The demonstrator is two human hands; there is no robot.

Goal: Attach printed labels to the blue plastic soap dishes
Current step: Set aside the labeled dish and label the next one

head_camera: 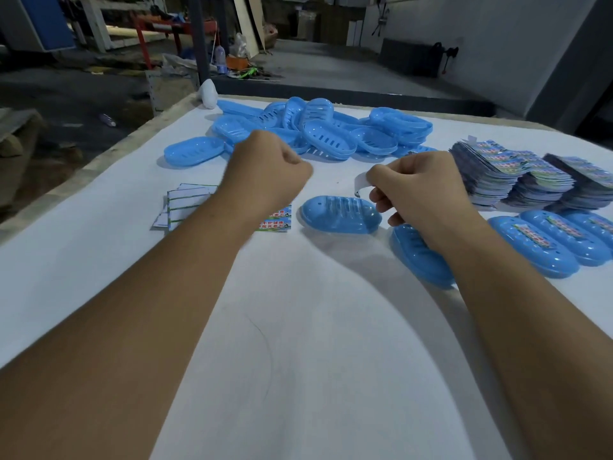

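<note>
A small white paper strip (361,181) is being pinched by the right hand (421,194) at centre frame, above one unlabelled blue oval plastic soap dish (340,218). The left hand (268,171) is being held clenched, grasping nothing visible. Three labelled blue dishes (547,244) are lying at right, below three stacks of printed labels (530,174). A heap of blue dishes (315,131), too tangled for counting, is lying at upper centre.

Both arms reach over the white table (298,327) — the left hand (265,171) curled in a fist, the right hand (418,187) pinching a white strip (360,182) above a blue soap dish (340,214); label stacks (530,174) lie just right.
</note>
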